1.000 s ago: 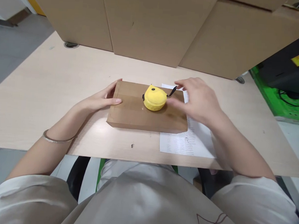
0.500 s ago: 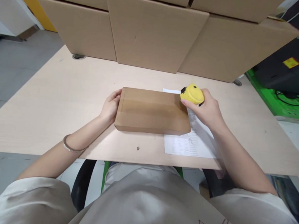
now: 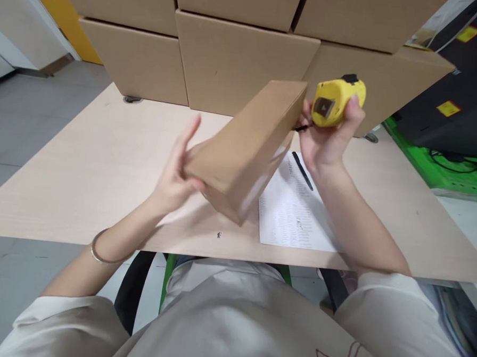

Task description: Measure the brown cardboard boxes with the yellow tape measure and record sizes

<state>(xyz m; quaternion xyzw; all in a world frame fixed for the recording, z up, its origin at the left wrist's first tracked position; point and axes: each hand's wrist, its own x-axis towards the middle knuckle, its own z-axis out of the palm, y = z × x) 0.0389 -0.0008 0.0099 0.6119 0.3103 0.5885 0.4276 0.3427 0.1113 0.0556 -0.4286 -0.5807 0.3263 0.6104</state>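
A brown cardboard box (image 3: 248, 139) is tilted up off the table, its far end raised to the right. My left hand (image 3: 177, 175) grips the near left end, thumb on the near side and fingers spread behind it. In my right hand (image 3: 328, 138) is a yellow tape measure (image 3: 338, 101) with black parts. The fingers of that hand also reach the box's raised right end; whether they bear its weight is hidden. The box is slightly blurred. Below it lies a printed sheet of paper (image 3: 290, 218) with a black pen (image 3: 303, 171) on it.
Large cardboard boxes (image 3: 244, 61) are stacked along the back of the light wooden table (image 3: 82, 175). At right stands a green crate or pallet (image 3: 431, 167) with dark equipment and cables. The table's front edge runs close to my body.
The cardboard box has been lifted from the table and turned, its right end raised. My right hand has moved up with the tape measure, and the pen on the paper has come into view.
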